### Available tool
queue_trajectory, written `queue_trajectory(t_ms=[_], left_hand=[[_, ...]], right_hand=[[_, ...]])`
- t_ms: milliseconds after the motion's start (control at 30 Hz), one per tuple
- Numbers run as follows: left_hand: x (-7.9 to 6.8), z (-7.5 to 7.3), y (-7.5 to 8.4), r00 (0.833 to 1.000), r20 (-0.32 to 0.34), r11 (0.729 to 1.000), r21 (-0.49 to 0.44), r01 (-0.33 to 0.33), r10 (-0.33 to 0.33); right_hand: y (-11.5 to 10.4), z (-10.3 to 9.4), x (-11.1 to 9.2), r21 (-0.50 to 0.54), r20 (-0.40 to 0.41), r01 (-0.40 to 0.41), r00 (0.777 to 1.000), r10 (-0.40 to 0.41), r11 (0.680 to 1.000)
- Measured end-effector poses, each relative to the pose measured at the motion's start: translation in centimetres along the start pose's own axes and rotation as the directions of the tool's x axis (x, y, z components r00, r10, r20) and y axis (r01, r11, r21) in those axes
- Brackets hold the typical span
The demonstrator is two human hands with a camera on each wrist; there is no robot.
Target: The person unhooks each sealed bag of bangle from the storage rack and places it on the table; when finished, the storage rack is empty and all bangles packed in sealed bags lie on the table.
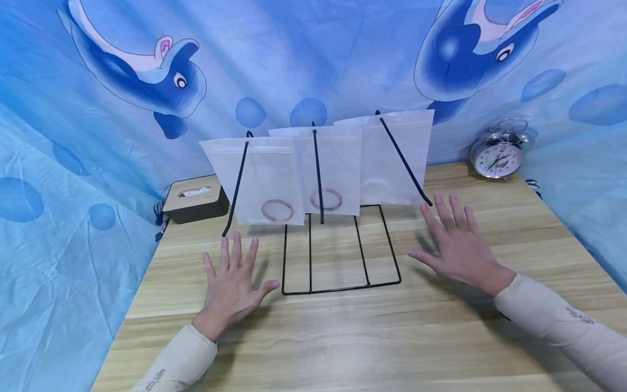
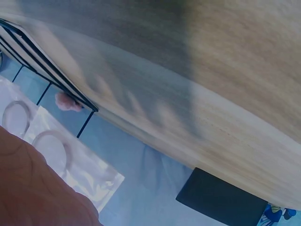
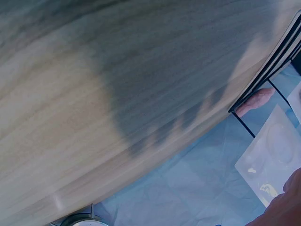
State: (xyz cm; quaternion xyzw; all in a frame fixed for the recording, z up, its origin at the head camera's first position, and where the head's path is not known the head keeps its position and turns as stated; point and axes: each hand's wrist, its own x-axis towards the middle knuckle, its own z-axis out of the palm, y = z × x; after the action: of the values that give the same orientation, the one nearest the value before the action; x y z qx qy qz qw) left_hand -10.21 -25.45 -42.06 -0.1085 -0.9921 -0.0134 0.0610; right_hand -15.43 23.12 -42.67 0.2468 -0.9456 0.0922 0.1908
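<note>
Three frosted zip bags hang from the prongs of a black wire display rack (image 1: 341, 288). The left bag (image 1: 259, 179) and the middle bag (image 1: 338, 163) each show a brownish bangle near the bottom; in the right bag (image 1: 401, 152) only a faint round outline shows. My left hand (image 1: 230, 291) hovers over the table at the rack's front left, fingers spread and holding nothing. On the other side, my right hand (image 1: 460, 250) is also spread above the table, near the right prong's tip. Part of the left hand (image 2: 37, 183) shows in the left wrist view.
A tissue box (image 1: 196, 198) with a wooden lid stands at the back left of the wooden table (image 1: 333, 343). Back right is a silver twin-bell alarm clock (image 1: 498, 158). A blue cloth (image 1: 303, 54) with cartoon dolphins hangs behind.
</note>
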Motion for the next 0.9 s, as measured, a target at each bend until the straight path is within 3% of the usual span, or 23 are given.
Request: queue_trajectory(t_ms=[300,433,500,667,733,833,900], left_hand=[[0.1,0.0,0.1,1.000,0.000,1.000,-0.011,-0.004,0.004],[0.3,-0.1,0.3,0.999,0.031,0.999,-0.036,0.013,-0.012],[0.5,-0.3,0.7,0.997,0.067,0.995,-0.093,0.028,-0.022],[1.8,-1.2,2.0,0.976,0.213,0.944,-0.307,0.119,-0.054],[2.5,-1.5,2.3,0.964,0.261,0.926,-0.346,0.152,-0.060],[3.5,-1.7,2.6,0.956,0.288,0.907,-0.383,0.176,-0.064],[4.2,-1.6,2.6,0.950,0.305,0.885,-0.423,0.196,-0.065]], right_hand=[[-0.2,-0.2,0.1,0.007,0.043,-0.027,0.999,0.026,1.000],[-0.2,-0.2,0.0,0.009,0.049,-0.027,0.998,0.027,1.000],[-0.1,-0.3,0.0,0.014,0.048,-0.031,0.998,0.031,0.999],[0.1,-0.7,0.1,0.009,0.019,-0.038,0.999,0.038,0.999],[0.3,-0.8,0.2,0.010,-0.011,-0.026,1.000,0.026,1.000],[0.8,-1.5,0.6,0.012,-0.039,0.004,0.999,-0.003,1.000],[1.3,-2.3,0.8,0.009,-0.012,-0.013,1.000,0.013,1.000]])
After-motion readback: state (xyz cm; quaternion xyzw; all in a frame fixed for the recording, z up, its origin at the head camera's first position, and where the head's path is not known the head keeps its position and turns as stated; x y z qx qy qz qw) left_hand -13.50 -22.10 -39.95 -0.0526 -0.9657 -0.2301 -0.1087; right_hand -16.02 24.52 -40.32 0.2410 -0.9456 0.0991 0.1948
